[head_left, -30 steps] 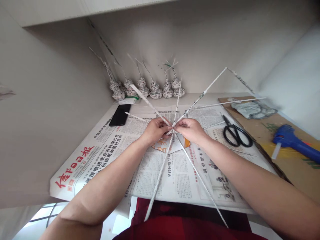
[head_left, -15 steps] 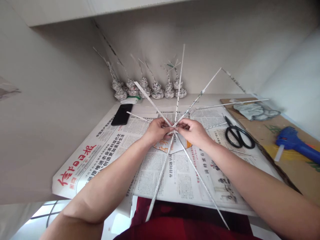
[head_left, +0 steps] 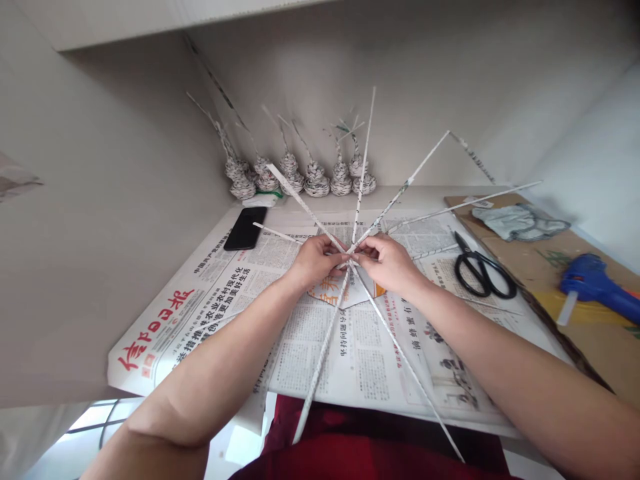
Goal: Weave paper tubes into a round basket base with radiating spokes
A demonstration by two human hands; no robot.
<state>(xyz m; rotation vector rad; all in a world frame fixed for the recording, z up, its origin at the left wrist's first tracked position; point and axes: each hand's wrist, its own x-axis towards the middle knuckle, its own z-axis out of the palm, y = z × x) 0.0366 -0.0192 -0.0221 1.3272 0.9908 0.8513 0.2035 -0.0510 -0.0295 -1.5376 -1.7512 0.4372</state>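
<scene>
A star of slim, white, print-flecked paper rods in the pinch of both hands

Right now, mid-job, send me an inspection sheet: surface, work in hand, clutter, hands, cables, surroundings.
Surface: newspaper spread under the work; cardboard on the right.
Work in hand: paper sticks crossing at the fingers and fanning outward, above a printed card.
Clutter: phone at left; scissors at right; grey cloth and blue glue gun on the cardboard.
Hands: left hand and right hand both pinch the sticks near the crossing.
Cables: dark lines at lower left; cannot tell what they are.
Surroundings: woven gourd shapes along the back wall; overhead board.
</scene>
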